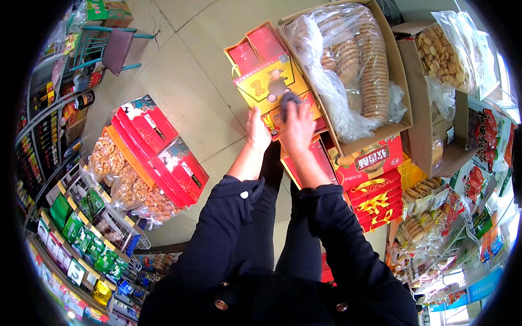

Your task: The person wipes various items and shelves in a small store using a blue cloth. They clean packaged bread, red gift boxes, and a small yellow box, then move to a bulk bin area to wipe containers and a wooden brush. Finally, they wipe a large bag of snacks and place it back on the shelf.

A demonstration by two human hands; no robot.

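Note:
A yellow and red gift box with a cartoon animal picture lies in front of me, on top of red boxes. My left hand grips its near left edge, fingers along the side. Closed around a bunched dark grey cloth, my right hand presses it onto the box's top face. This hand is slightly smeared by motion, and it covers part of the printed picture. Just beyond the yellow box are two red box compartments.
To the right, an open carton holds plastic-bagged round biscuits. Red boxes with yellow ribbons are stacked nearer me. On the left, red gift boxes stand beside bagged snacks. A small chair stands far left, near shelves of packages.

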